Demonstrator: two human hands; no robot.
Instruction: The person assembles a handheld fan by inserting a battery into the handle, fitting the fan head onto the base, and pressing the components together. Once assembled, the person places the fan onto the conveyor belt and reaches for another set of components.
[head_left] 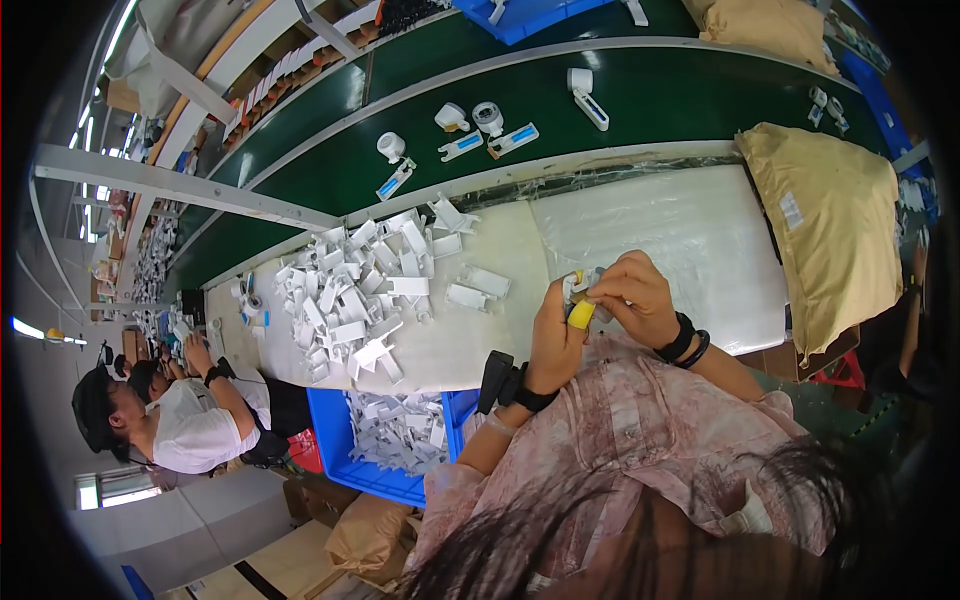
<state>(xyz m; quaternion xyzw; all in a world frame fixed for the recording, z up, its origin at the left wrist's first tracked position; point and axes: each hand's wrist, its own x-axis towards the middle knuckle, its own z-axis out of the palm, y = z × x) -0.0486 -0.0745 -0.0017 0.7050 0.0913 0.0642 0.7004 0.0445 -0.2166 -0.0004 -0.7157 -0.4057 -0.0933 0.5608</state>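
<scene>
Both my hands meet above the near edge of the work table. My left hand [553, 342] is closed around a small white-and-yellow piece [580, 314]; my fingers cover much of it, and its exact kind is hard to make out. From the other side, the bent fingers of my right hand [640, 298] pinch at the same piece. Just left of my hands lie a couple of loose white plastic housings [467, 296]. Farther left spreads a large heap of similar white plastic parts [365, 285].
A blue bin [333, 440] of white parts stands below the table's left edge. Beyond the table runs a green conveyor belt [330, 150] bearing several white round-headed assemblies [488, 118]. A tan sack [825, 225] lies at right. Another person [195, 425] works at far left.
</scene>
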